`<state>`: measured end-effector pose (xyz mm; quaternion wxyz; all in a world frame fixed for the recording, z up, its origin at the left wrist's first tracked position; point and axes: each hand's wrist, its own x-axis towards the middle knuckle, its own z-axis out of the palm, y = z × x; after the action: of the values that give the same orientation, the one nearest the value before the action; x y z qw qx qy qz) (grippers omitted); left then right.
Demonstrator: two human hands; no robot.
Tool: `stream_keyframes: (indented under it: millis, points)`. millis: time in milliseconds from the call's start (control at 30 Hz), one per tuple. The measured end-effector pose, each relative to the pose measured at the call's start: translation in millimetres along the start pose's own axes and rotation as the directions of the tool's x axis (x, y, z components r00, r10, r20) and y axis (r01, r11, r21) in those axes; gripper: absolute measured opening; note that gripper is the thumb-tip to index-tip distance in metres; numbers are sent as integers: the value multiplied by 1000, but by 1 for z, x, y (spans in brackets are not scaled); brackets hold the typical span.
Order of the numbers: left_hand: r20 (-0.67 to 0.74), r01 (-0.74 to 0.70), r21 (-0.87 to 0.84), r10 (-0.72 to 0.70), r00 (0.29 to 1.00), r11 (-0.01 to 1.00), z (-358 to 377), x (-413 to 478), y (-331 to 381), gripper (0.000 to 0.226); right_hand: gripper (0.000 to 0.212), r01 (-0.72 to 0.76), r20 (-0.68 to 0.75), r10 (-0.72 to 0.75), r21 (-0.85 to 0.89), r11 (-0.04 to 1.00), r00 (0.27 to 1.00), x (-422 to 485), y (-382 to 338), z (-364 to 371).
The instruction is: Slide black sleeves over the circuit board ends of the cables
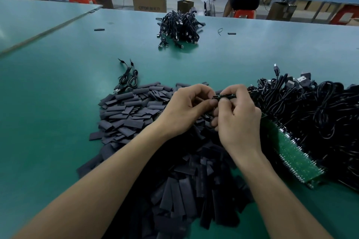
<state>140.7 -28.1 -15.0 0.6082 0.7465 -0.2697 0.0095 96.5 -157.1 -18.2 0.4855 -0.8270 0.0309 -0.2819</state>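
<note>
Black sleeves (136, 110) heaped on green table (58, 83)
One circuit board (225, 96); right hand (237, 114) pinches its middle; left hand (186, 108) pinches its end

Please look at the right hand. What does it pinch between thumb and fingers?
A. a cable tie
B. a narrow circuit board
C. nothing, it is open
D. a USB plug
B: the right hand pinches a narrow circuit board edged with small contacts, and the left hand pinches its other end, above the heap of black sleeves.
</note>
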Motion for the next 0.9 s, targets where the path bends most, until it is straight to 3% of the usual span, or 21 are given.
stream_keyframes:
  millis: [233, 600, 800, 900]
  points:
    - [-2, 39, -12, -39, 999, 999, 1, -2, -3, 7, 17, 5, 17, -4, -35, 999, 1000, 1, 1, 0]
    - [125, 16, 30, -19, 992, 999, -6, 3, -2, 5, 16, -66, 83, 66, 5, 998, 994, 7, 3, -10]
    - [-52, -36, -175, 27, 998, 984, -10, 7, 22, 12, 21, -53, -73, 56, 43, 998, 996, 3, 4, -7]
    - [-283, -250, -77, 219, 934, 965, -27, 11, 39, 15, 47, 31, -16, -31, -4, 1000, 999, -4, 3, -2]
